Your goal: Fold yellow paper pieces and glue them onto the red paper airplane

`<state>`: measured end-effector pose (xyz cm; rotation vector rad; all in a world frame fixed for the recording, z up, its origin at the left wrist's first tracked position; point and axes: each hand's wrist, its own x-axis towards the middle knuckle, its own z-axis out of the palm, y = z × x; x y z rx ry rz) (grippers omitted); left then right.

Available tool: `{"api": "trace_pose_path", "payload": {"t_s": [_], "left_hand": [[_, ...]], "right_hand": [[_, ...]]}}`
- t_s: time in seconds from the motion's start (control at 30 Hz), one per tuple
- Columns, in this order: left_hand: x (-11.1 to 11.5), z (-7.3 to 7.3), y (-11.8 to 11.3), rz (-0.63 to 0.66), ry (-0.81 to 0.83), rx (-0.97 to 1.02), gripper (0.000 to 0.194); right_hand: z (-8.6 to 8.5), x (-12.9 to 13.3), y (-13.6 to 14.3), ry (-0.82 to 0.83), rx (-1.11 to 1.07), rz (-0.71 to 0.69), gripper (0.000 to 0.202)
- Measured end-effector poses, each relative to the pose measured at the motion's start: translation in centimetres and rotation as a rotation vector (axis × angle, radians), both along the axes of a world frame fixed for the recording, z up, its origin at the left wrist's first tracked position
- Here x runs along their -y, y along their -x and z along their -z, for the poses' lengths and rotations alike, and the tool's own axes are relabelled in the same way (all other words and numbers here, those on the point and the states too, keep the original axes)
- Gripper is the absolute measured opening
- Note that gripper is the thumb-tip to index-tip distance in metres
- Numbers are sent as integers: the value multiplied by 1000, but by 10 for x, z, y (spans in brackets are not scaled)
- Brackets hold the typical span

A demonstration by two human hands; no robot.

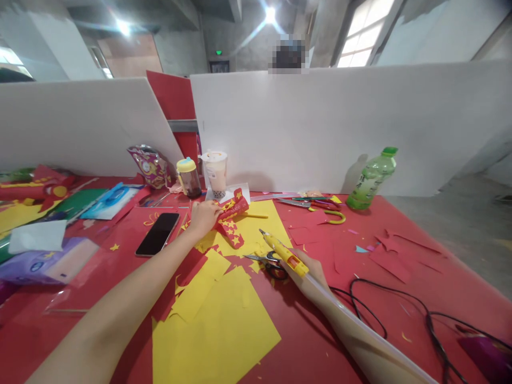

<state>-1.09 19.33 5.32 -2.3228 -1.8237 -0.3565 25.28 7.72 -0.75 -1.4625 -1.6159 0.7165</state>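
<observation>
My left hand (203, 218) is closed on the near end of a red paper tube with fins (237, 208), decorated with yellow stars. Its far end lies over a yellow sheet and a white paper. My right hand (309, 274) grips a yellow hot glue gun (282, 250), its nozzle pointing up and left, apart from the tube. A long clear glue stick (360, 316) sticks out of its back, along my forearm. Black-handled scissors (275, 266) lie just under the glue gun. Cut yellow paper (218, 341) spreads over the red table between my arms.
A black phone (158, 234) lies left of my left hand. Behind stand a drink cup (217, 173), a yellow-lidded bottle (189, 178) and a green bottle (370, 181). A black cable (400, 288) loops at right. White panels (312, 128) wall the back; someone's head shows above.
</observation>
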Motion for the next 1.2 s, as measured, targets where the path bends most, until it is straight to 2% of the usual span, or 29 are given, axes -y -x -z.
{"api": "trace_pose_path", "payload": {"t_s": [0.5,0.9,1.2], "left_hand": [[-6,-4,3,-11,-12,-49,19],[-1,-5,-2,57,-47,-14,17],[-2,-7,-3,78,-38,-1,18]], "right_hand": [[3,-1,-2,-5,7,-9,29],[-2,1,1,20,15,8,27],[-2,1,1,-29,65,11,26]]}}
